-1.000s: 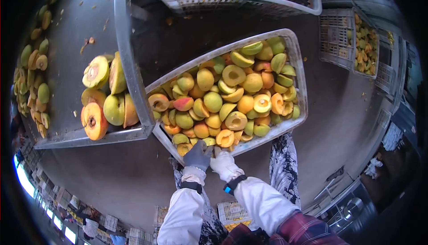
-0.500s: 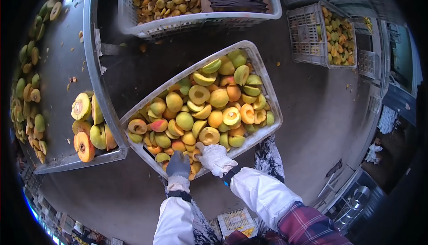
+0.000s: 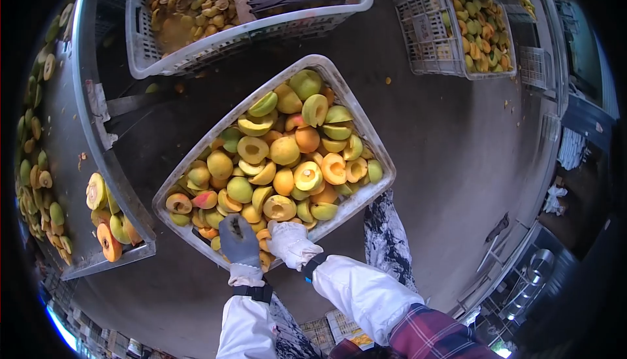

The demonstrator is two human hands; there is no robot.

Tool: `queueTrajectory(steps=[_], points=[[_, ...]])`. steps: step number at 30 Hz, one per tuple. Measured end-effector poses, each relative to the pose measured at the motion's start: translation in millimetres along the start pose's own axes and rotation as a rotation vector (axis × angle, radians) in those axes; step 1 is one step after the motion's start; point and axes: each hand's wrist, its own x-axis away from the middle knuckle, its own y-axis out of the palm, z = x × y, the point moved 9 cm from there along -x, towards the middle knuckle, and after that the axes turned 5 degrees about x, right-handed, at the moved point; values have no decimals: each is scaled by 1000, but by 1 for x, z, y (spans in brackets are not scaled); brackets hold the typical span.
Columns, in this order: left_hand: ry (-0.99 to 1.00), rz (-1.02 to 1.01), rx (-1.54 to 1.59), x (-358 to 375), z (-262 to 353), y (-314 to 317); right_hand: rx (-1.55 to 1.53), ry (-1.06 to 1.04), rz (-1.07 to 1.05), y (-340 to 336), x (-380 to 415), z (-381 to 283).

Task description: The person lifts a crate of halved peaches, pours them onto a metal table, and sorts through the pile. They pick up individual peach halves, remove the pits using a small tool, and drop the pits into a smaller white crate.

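A white plastic crate point(image 3: 384, 192) in front of me is heaped with halved and pitted yellow-green fruit that look like apricots or peaches point(image 3: 284, 150). My left hand point(image 3: 239, 240), in a grey glove with a dark smudge, is over the crate's near side, its fingers curled down among the fruit. Close beside it on the right is my right hand point(image 3: 292, 244), in a white glove, also curled at the near edge of the pile. The fingertips of both hands are hidden, so what they grip does not show. Small orange pieces lie between the hands.
At left a metal table point(image 3: 62, 140) carries fruit halves point(image 3: 108, 218) near its corner and more along its far side. A large crate point(image 3: 251, 35) of fruit pieces and dark strips stands ahead. Another fruit-filled crate point(image 3: 436, 32) is at the upper right.
The view has shifted, so the crate, table and hands all appear further left. My left hand shows more of its back, with the fingers curled down; both hands stay at the crate's near side.
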Motion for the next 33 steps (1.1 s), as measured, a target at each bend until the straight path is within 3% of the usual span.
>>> queueTrajectory(steps=[3,6,7,8,10,13,15,16,18,19,20,22,23,24,26,28,30,31,33], points=[[-56,7,39,11,3,-11,-136,126,-57,-10,26,24],[-108,15,85,36,-1,-15,-64,217,75,-37,51,90],[-74,-30,39,46,5,-9,-190,269,249,-67,66,113],[-39,-76,-9,56,11,-1,-105,276,295,-73,67,139],[-73,-180,71,81,19,26,-138,381,201,-92,66,168],[7,-320,-1,100,60,65,-30,344,181,-111,52,178],[-137,-475,38,113,59,96,-29,279,-52,-97,38,180],[-141,-473,43,114,59,105,-57,401,-65,-99,34,182],[-229,-580,28,121,49,132,-12,427,-82,-101,19,173],[-216,-609,-14,117,55,139,302,48,-70,-97,6,143],[-219,-604,-12,115,56,145,306,44,-71,-91,7,145],[-212,-544,60,110,56,159,-281,531,152,-99,28,185],[-282,-574,111,108,51,169,-451,526,219,-99,34,188],[-281,-568,118,104,52,174,-797,551,77,-82,41,191],[-245,-645,61,102,57,190,-706,580,320,-93,57,195],[-221,-637,42,101,53,201,-609,506,256,-76,46,188],[-245,-709,-64,93,54,213,-168,359,534,-76,25,192],[-262,-755,-118,88,63,214,-364,497,430,-78,21,193],[-315,-749,-135,89,64,209,-315,447,416,-78,17,193]])
